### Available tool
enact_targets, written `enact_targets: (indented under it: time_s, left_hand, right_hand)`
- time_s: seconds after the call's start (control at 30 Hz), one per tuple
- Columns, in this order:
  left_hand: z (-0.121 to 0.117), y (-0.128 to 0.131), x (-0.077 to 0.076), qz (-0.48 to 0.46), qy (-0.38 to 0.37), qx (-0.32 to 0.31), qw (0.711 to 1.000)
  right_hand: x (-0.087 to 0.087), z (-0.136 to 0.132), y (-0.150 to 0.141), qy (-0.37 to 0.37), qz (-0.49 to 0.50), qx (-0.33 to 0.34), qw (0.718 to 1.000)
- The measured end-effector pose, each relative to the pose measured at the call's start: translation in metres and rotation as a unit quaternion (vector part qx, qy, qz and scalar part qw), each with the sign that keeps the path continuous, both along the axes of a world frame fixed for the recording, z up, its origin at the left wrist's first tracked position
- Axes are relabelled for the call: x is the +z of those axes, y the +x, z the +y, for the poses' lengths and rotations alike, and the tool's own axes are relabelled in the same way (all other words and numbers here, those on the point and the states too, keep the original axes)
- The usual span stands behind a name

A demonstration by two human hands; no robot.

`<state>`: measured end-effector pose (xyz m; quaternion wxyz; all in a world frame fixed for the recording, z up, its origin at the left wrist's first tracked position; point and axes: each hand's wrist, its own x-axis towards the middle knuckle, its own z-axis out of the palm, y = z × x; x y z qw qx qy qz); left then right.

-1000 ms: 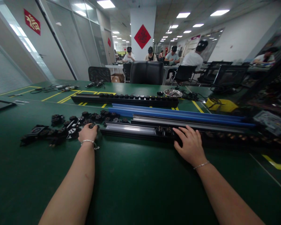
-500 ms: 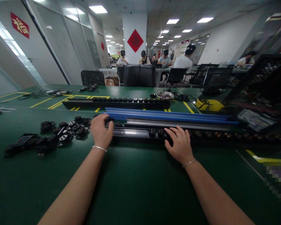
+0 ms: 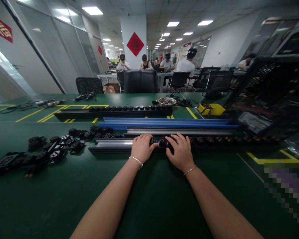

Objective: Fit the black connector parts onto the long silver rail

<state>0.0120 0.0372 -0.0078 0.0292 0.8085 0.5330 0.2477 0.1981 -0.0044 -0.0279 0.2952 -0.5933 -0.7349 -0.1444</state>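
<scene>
A long black rail [image 3: 114, 150] with a shiny metal channel lies across the table in front of me. Small black modules [image 3: 161, 142] sit in its channel between my hands, and a row of them continues to the right. My left hand [image 3: 142, 149] is curled over the rail, its thumb and fingers closed around a module at the left of this pair. Close by, my right hand [image 3: 180, 152] bends its fingers over the rail and grips a module from the right. Both hands partly cover the modules, so their exact contact is hard to see.
Loose black modules [image 3: 56, 147] are heaped on the left. Behind the rail lie a metal-faced rail [image 3: 179, 132], a blue rail [image 3: 169, 122] and another filled black rail [image 3: 114, 114]. A metal dish [image 3: 167, 101], yellow object [image 3: 211, 109] and dark open case [image 3: 269, 96] stand farther off.
My left hand has moved right along the rail, from its left part to a module near my right hand. The view has turned slightly right; my right hand stays on the rail.
</scene>
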Motion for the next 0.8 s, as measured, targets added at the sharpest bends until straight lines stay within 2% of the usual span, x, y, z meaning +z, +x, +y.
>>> enact_targets:
  time_s: [0.37, 0.8]
  left_hand:
    - [0.0, -0.007, 0.001, 0.014, -0.016, 0.0, 1.0]
    - [-0.002, -0.027, 0.002, 0.013, -0.036, 0.039, 0.998]
  right_hand:
    - [-0.001, 0.0, 0.0, -0.002, 0.003, 0.0, 1.0]
    - [-0.002, 0.0, 0.001, 0.001, -0.002, 0.0, 1.0]
